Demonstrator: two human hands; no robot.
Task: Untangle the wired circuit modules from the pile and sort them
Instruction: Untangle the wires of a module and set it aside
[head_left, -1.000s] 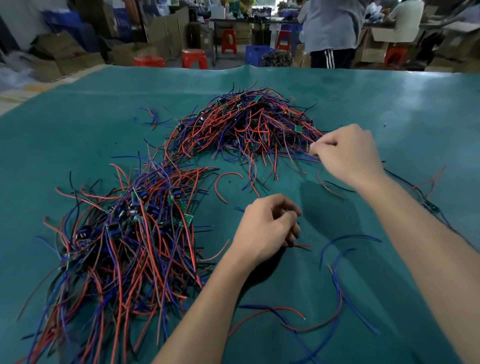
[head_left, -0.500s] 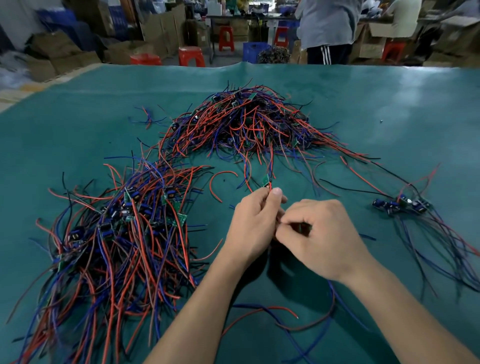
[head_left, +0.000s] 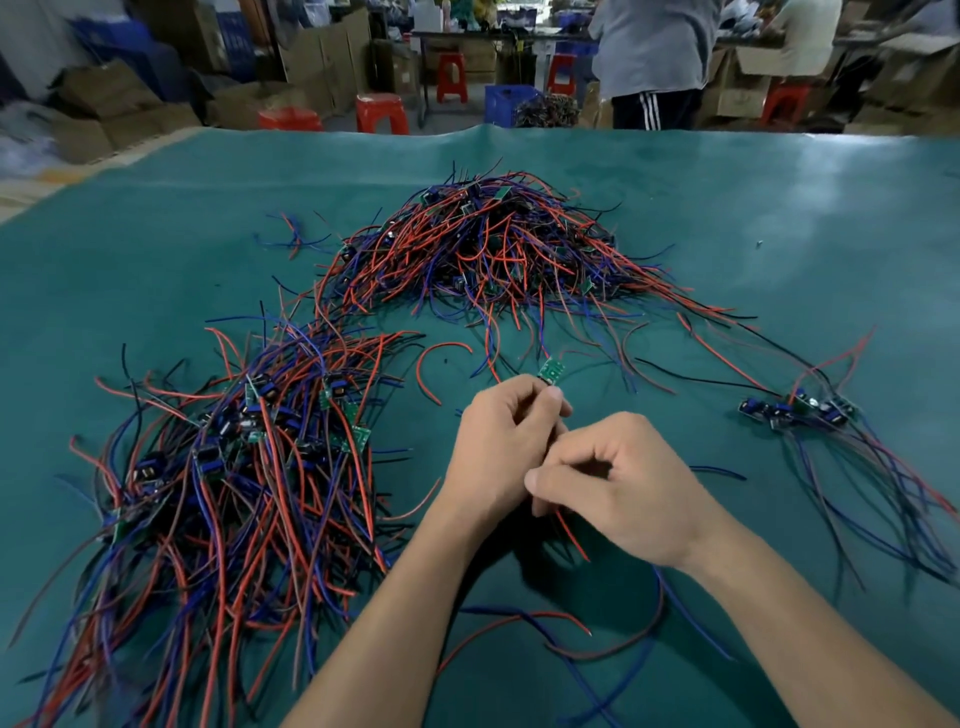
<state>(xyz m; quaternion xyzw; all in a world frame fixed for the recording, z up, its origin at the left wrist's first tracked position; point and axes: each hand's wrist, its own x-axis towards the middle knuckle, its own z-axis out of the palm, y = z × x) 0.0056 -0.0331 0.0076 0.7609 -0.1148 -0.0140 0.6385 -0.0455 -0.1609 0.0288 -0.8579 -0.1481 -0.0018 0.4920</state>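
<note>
A tangled pile of red, blue and black wired modules lies at the middle back of the green table. A larger sorted bundle spreads at the left. A small group of modules with trailing wires lies at the right. My left hand pinches a small green circuit module by its wires. Just right of it, my right hand pinches the same module's red wire, which hangs below the fingers.
Loose red and blue wires lie on the table near my forearms. Beyond the table's far edge a person stands among red stools, cardboard boxes and a blue crate.
My right hand came back from the pile's right edge to meet the left hand at the centre, dragging wires out to the right. The left hand now holds the green module up.
</note>
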